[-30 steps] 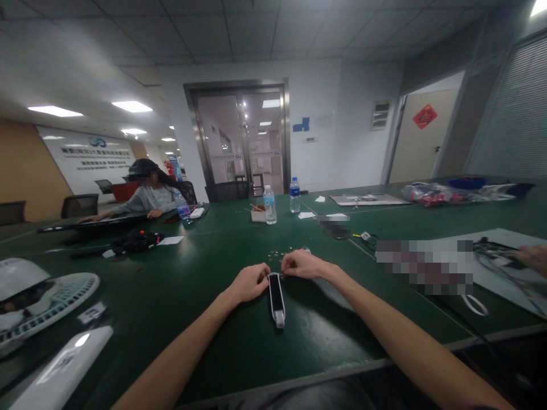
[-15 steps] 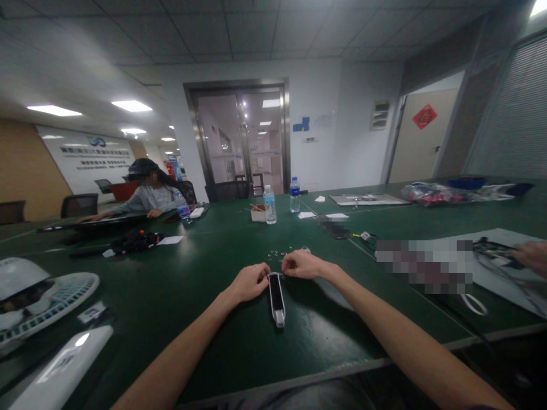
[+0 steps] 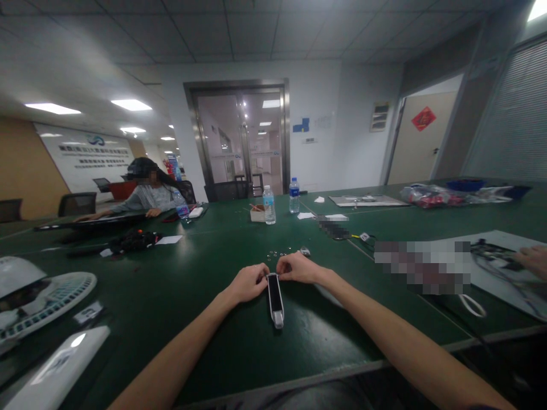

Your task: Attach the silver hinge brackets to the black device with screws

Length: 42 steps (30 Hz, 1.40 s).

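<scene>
A slim black-and-silver device lies lengthwise on the green table, its near end pointing toward me. My left hand is curled at the far end's left side, fingers pressed against the device. My right hand is pinched closed at the far end's right side, fingertips meeting the left hand's; what it pinches is too small to make out. Several tiny metal rings lie scattered just beyond both hands.
Two water bottles and a small box stand farther back. A person sits at the far left. White fan parts lie at left; another person's hand rests on a grey mat with cables at right.
My right hand has shifted slightly left, closer to the device's far end and the left hand. The device and left hand stay put.
</scene>
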Motion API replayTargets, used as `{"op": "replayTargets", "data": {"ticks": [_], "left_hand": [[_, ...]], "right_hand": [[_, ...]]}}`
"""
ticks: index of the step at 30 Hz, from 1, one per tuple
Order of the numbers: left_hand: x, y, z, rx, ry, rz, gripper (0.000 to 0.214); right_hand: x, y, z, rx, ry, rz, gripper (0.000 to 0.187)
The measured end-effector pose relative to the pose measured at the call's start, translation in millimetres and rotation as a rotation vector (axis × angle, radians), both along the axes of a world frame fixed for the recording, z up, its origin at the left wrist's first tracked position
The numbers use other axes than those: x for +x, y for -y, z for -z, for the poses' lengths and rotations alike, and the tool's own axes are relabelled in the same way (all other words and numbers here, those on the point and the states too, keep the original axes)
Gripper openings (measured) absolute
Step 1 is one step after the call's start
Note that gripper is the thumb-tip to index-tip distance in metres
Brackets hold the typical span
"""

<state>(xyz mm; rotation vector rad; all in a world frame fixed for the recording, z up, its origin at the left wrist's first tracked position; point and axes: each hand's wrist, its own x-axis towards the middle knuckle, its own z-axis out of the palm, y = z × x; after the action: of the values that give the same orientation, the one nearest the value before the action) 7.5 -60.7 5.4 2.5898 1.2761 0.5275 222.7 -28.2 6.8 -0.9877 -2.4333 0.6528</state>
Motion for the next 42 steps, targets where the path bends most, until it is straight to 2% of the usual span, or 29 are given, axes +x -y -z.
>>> {"op": "replayTargets", "data": {"ticks": [5, 9, 12, 14, 16, 21, 30, 34, 42], "left_hand": [[0, 0, -0.6, 0.006, -0.005, -0.004, 0.018], [-1, 1, 0.0, 0.012, 0.002, -0.011, 0.017], [-2, 2, -0.1, 0.012, 0.011, -0.01, 0.016], [-3, 2, -0.1, 0.01, 0.014, -0.012, 0.015], [-3, 2, 0.2, 0.007, 0.013, -0.016, 0.016], [-3, 0, 3.4, -0.009, 0.013, -0.055, 0.017], [-1, -5, 7.5, 0.009, 0.019, -0.105, 0.018], [-1, -6, 7.5, -0.001, 0.012, -0.119, 0.018], [0, -3, 4.7, -0.027, 0.017, -0.118, 0.016]], "right_hand": [[4, 1, -3.3, 0.056, 0.009, -0.013, 0.027], [13, -15, -12.9, 0.145, 0.04, 0.099, 0.023], [9, -37, -18.5, 0.196, 0.2, 0.228, 0.02], [-2, -53, -19.8, 0.192, 0.341, 0.263, 0.021], [-14, -65, -19.3, 0.169, 0.429, 0.263, 0.022], [-39, -82, -14.4, 0.147, 0.498, 0.27, 0.024], [-53, -106, -8.7, 0.11, 0.546, 0.289, 0.023], [-55, -110, -9.8, 0.081, 0.535, 0.276, 0.021], [-53, -100, -14.6, 0.063, 0.447, 0.145, 0.016]]}}
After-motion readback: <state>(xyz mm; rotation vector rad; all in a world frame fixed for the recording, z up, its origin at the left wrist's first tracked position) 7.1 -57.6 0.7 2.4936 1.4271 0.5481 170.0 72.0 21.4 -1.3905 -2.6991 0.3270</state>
